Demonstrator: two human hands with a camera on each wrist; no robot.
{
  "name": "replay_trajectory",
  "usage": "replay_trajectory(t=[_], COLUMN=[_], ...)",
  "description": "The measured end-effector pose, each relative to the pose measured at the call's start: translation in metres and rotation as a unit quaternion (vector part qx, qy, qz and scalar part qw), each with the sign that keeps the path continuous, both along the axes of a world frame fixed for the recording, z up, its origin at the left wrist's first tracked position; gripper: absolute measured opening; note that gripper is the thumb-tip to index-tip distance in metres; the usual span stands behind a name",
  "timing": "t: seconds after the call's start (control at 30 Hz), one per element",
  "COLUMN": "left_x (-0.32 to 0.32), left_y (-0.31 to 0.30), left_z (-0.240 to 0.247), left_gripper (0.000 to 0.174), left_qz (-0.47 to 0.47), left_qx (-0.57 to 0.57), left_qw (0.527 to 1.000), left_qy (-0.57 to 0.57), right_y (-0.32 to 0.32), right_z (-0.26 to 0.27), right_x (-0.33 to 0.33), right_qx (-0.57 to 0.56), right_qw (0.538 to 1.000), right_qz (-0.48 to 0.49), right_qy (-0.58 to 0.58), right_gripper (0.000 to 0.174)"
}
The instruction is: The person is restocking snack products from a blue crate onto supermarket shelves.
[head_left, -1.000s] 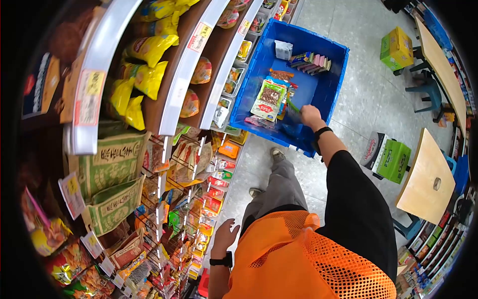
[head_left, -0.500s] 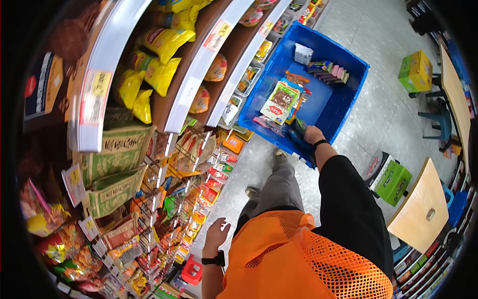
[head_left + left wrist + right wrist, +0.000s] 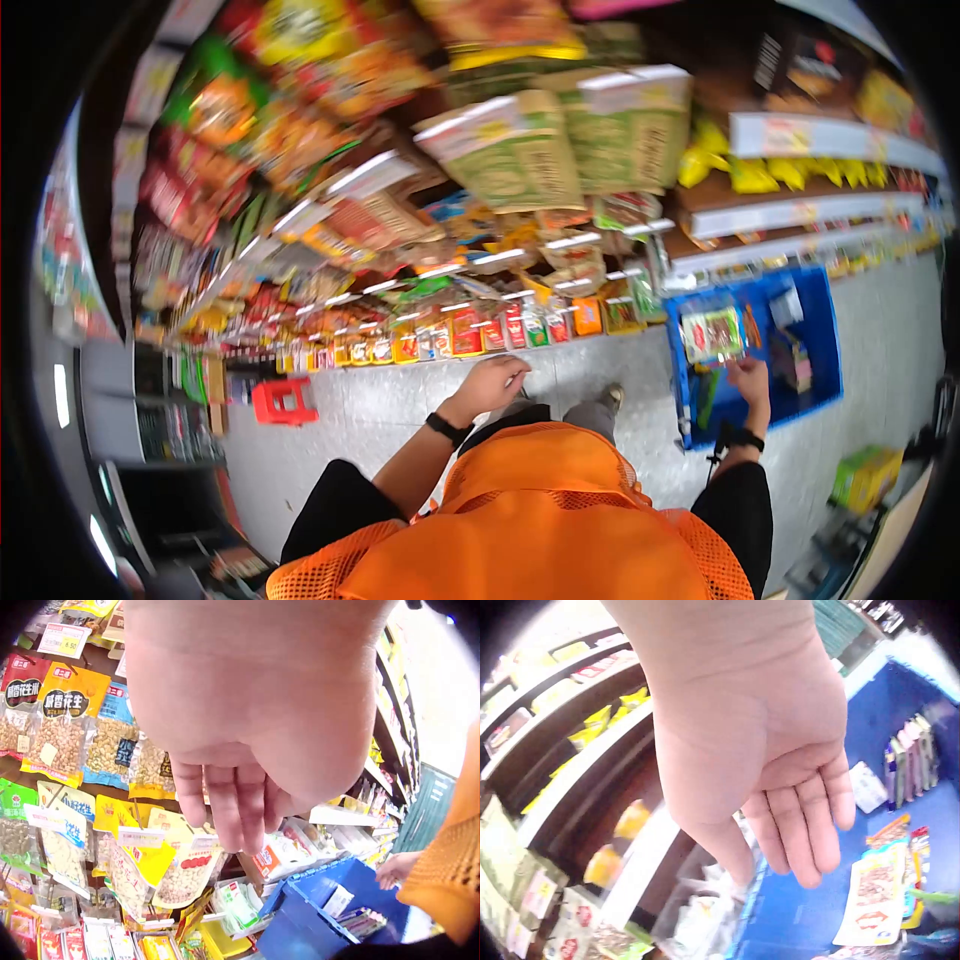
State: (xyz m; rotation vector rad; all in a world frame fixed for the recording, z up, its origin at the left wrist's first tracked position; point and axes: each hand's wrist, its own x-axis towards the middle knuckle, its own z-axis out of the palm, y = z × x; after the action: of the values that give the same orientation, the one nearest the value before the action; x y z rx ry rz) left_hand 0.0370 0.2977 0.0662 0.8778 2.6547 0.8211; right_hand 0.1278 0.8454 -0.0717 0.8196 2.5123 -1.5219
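My right hand (image 3: 750, 382) is over the blue crate (image 3: 834, 350), and in the right wrist view its fingers are loosely extended with nothing in them. Below it, a white-and-green bag of nuts (image 3: 712, 335) lies in the crate, overlapping other packets. A green packet (image 3: 707, 398) lies nearer the crate's front side. Several slim packs (image 3: 911, 761) stand in a row at the crate's far end, beside a small white pack (image 3: 868, 786). My left hand (image 3: 490, 385) hangs in front of the shelves, empty, its fingers relaxed. Hanging bags of peanuts (image 3: 64, 724) are behind it.
Shelves with brown paper bags (image 3: 515, 150) and yellow snack bags (image 3: 755, 175) run along the front. A red stool (image 3: 285, 401) stands on the floor at left. A green-and-yellow box (image 3: 865, 477) sits at the right, behind the crate.
The head view has swung left, so the crate now appears at the right. My right hand has come away from the green packet. My left hand has stayed empty.
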Motion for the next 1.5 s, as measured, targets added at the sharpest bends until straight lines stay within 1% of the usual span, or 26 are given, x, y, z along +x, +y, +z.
replay_trajectory(t=[0.07,0.13,0.2,0.27,0.33,0.4,0.47,0.53,0.6,0.67,0.73,0.8,0.83,0.87,0.93,0.97,1.0,1.07,1.1,1.2,1.27,1.33,1.4,1.43,1.47,1.5], left_x=[-0.007,-0.012,-0.011,-0.009,-0.015,-0.026,-0.053,-0.079,-0.112,-0.148,-0.177,-0.195,-0.194,-0.198,-0.202,-0.197,-0.193,-0.186,-0.169,-0.174,-0.180,-0.178,-0.170,-0.167,-0.165,-0.167], left_y=[-0.021,-0.051,-0.086,-0.125,-0.171,-0.216,-0.260,-0.296,-0.334,-0.374,-0.395,-0.402,-0.401,-0.404,-0.404,-0.403,-0.403,-0.404,-0.396,-0.418,-0.429,-0.434,-0.437,-0.435,-0.433,-0.437], left_z=[0.004,0.009,0.009,0.014,0.018,0.034,0.057,0.083,0.107,0.115,0.116,0.127,0.136,0.135,0.139,0.137,0.132,0.123,0.142,0.130,0.120,0.124,0.129,0.131,0.132,0.129], left_gripper=[0.014,0.015,0.013,0.014,0.013,0.019,0.030,0.053,0.080,0.089,0.087,0.076,0.050,0.050,0.031,0.022,0.022,0.022,0.019,0.016,0.016,0.017,0.023,0.026,0.029,0.032], left_qz=[0.014,-0.042,-0.032,0.029,0.070,0.218,0.319,0.431,0.424,0.364,0.347,0.240,0.248,0.242,0.245,0.245,0.243,0.242,0.280,0.218,0.206,0.132,0.086,0.075,0.065,0.031], left_qx=[0.015,-0.045,-0.019,-0.008,0.018,0.119,0.221,0.325,0.378,0.421,0.422,0.453,0.453,0.453,0.411,0.345,0.346,0.432,0.498,0.484,0.502,0.560,0.577,0.599,0.619,0.613], left_qw=[0.998,0.990,0.982,0.968,0.953,0.892,0.821,0.788,0.787,0.817,0.822,0.857,0.856,0.858,0.877,0.904,0.904,0.866,0.821,0.847,0.840,0.813,0.802,0.780,0.756,0.758], left_qy=[0.051,0.131,0.188,0.250,0.293,0.378,0.420,0.294,0.242,0.152,0.162,0.061,0.012,0.011,-0.037,0.061,0.060,0.065,-0.021,0.041,0.012,-0.090,-0.128,-0.165,-0.203,-0.220], right_y=[-0.031,-0.095,-0.156,-0.214,-0.291,-0.366,-0.434,-0.497,-0.550,-0.596,-0.632,-0.658,-0.665,-0.671,-0.676,-0.678,-0.680,-0.684,-0.685,-0.683,-0.682,-0.684,-0.687,-0.691,-0.693,-0.693], right_z=[0.020,0.089,0.121,0.134,0.165,0.206,0.236,0.272,0.283,0.298,0.306,0.300,0.296,0.292,0.286,0.280,0.283,0.291,0.290,0.282,0.280,0.295,0.308,0.308,0.312,0.315], right_x=[-0.024,-0.056,-0.080,-0.103,-0.126,-0.143,-0.161,-0.179,-0.202,-0.220,-0.230,-0.241,-0.248,-0.250,-0.254,-0.255,-0.252,-0.247,-0.249,-0.262,-0.269,-0.259,-0.246,-0.240,-0.234,-0.227], right_qx=[-0.036,0.093,0.055,0.077,-0.045,-0.048,-0.027,-0.011,-0.030,-0.050,-0.059,-0.146,-0.157,-0.155,-0.182,-0.189,-0.187,-0.120,-0.120,-0.140,-0.163,-0.169,-0.246,-0.262,-0.263,-0.247], right_qw=[0.997,0.979,0.981,0.970,0.943,0.922,0.883,0.846,0.814,0.790,0.798,0.813,0.815,0.817,0.840,0.842,0.843,0.869,0.869,0.866,0.839,0.824,0.795,0.779,0.780,0.765], right_qz=[0.066,0.180,0.188,0.222,0.275,0.341,0.412,0.475,0.500,0.522,0.533,0.482,0.475,0.470,0.395,0.385,0.384,0.351,0.347,0.335,0.372,0.390,0.468,0.474,0.473,0.493], right_qy=[-0.026,-0.036,0.000,0.060,0.183,0.177,0.224,0.244,0.295,0.317,0.276,0.292,0.294,0.297,0.325,0.328,0.328,0.328,0.331,0.343,0.361,0.375,0.297,0.315,0.316,0.332], right_gripper=[0.026,0.025,0.027,0.023,0.019,0.028,0.039,0.045,0.055,0.064,0.070,0.074,0.083,0.083,0.089,0.096,0.096,0.096,0.096,0.096,0.090,0.085,0.082,0.076,0.076,0.074])
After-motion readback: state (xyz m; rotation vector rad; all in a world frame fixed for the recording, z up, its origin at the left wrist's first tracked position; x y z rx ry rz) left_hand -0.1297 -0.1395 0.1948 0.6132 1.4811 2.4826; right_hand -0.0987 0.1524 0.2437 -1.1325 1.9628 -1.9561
